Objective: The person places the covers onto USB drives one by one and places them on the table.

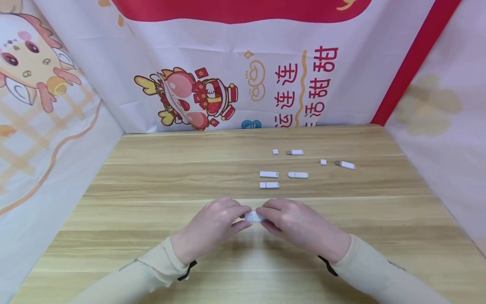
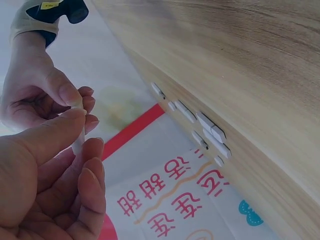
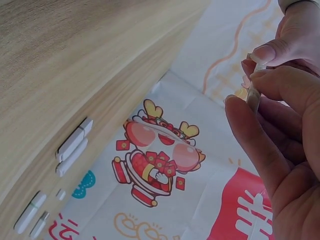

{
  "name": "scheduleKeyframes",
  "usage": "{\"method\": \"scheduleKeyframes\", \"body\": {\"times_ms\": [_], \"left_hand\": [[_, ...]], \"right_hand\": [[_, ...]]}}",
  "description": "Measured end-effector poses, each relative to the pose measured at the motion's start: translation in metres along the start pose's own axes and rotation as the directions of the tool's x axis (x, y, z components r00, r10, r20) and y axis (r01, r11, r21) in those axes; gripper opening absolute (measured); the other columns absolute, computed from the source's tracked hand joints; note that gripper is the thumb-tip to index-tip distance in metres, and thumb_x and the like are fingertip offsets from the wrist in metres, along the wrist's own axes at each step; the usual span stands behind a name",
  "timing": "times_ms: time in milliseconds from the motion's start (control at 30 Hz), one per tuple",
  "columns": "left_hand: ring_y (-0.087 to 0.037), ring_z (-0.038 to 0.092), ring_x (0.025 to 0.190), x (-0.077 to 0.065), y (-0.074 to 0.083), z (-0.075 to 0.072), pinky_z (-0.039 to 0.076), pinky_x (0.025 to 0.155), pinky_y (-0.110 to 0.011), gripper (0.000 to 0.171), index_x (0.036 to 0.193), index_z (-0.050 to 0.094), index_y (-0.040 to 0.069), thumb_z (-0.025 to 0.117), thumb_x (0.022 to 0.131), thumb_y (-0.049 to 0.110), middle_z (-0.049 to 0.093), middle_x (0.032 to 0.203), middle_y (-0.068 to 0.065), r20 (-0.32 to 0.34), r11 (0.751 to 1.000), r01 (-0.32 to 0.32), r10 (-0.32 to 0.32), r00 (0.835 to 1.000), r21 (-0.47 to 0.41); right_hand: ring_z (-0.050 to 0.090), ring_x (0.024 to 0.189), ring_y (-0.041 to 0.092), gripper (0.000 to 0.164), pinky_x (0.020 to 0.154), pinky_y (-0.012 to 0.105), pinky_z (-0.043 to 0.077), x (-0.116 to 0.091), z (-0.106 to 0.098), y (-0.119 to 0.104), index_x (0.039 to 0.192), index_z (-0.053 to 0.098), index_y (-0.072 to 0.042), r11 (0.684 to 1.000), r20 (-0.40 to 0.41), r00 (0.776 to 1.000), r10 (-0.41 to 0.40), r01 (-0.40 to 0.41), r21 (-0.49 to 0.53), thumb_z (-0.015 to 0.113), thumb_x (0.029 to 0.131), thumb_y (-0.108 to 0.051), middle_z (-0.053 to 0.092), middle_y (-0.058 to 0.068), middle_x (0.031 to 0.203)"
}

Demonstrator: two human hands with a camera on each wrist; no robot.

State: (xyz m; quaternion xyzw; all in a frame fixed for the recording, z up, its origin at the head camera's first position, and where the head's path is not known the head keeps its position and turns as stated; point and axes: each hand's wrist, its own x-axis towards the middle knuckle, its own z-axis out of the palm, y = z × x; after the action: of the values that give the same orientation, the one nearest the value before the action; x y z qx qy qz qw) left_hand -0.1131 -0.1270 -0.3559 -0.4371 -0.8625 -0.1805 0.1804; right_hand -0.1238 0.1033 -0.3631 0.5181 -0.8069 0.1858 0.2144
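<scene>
Low over the near half of the table, a white USB flash drive [image 1: 256, 216] is held level between both hands, a seam showing across it. My left hand [image 1: 212, 223] pinches its left end between thumb and fingers. At the other end, my right hand [image 1: 303, 226] grips with thumb and fingertips, covering much of that part. In the left wrist view the flash drive [image 2: 78, 144] appears edge-on, largely hidden by fingers. The right wrist view also shows the drive [image 3: 254, 100] as a thin edge between the thumbs and fingers.
Beyond the hands on the wooden table [image 1: 133, 181] lie two straight capped drives, one upper [image 1: 268, 174] and one lower [image 1: 269, 185], beside a rounded drive [image 1: 298, 175]. Farther back, two uncapped drives [image 1: 296, 152] [image 1: 346, 165] lie right of their small caps [image 1: 275, 152] [image 1: 323, 162]. Printed cloth [image 1: 228, 50] hangs behind.
</scene>
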Motion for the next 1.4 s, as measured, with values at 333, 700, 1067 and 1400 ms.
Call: {"method": "scheduleKeyframes", "body": {"times_ms": [333, 700, 1067, 1400], "left_hand": [[-0.011, 0.063, 0.076, 0.001, 0.001, -0.002, 0.053, 0.066, -0.022, 0.022, 0.097, 0.075, 0.005, 0.083, 0.082, 0.018, 0.072, 0.085, 0.0, -0.017, 1.0, -0.006, 0.006, 1.0, 0.025], [-0.013, 0.064, 0.076, 0.001, 0.001, -0.006, 0.054, 0.067, -0.023, 0.021, 0.096, 0.075, 0.003, 0.083, 0.081, 0.015, 0.072, 0.084, -0.002, -0.011, 0.999, -0.023, 0.024, 1.0, 0.045], [-0.012, 0.062, 0.073, -0.003, 0.0, -0.006, 0.052, 0.065, -0.02, 0.018, 0.093, 0.075, 0.002, 0.084, 0.079, 0.01, 0.072, 0.083, -0.002, -0.014, 0.998, -0.045, 0.046, 0.999, 0.041], [-0.011, 0.061, 0.069, -0.005, -0.001, -0.001, 0.051, 0.064, -0.019, 0.014, 0.088, 0.074, 0.004, 0.084, 0.079, 0.008, 0.07, 0.078, -0.001, -0.015, 0.996, -0.074, 0.075, 0.997, 0.048]], "right_hand": [[0.065, 0.077, 0.01, 0.022, 0.068, 0.019, 0.055, 0.004, -0.001, 0.0, 0.1, 0.071, -0.002, 1.0, 0.019, 1.0, 0.001, -0.001, -0.007, 0.081, 0.081, -0.005, 0.067, 0.002, 0.088], [0.066, 0.079, 0.013, 0.027, 0.069, 0.022, 0.056, 0.008, 0.002, 0.0, 0.1, 0.07, 0.0, 0.996, -0.027, 0.998, -0.058, 0.057, -0.064, 0.084, 0.077, -0.004, 0.067, 0.004, 0.089], [0.066, 0.078, 0.013, 0.028, 0.07, 0.02, 0.056, 0.011, 0.009, -0.004, 0.099, 0.072, 0.002, 0.99, -0.027, 0.995, -0.091, 0.088, -0.107, 0.085, 0.075, -0.004, 0.068, 0.005, 0.088], [0.067, 0.075, 0.012, 0.026, 0.069, 0.019, 0.055, 0.009, 0.013, -0.009, 0.096, 0.074, 0.001, 0.994, 0.007, 0.998, -0.06, 0.06, -0.094, 0.086, 0.074, -0.004, 0.069, 0.004, 0.085]]}}
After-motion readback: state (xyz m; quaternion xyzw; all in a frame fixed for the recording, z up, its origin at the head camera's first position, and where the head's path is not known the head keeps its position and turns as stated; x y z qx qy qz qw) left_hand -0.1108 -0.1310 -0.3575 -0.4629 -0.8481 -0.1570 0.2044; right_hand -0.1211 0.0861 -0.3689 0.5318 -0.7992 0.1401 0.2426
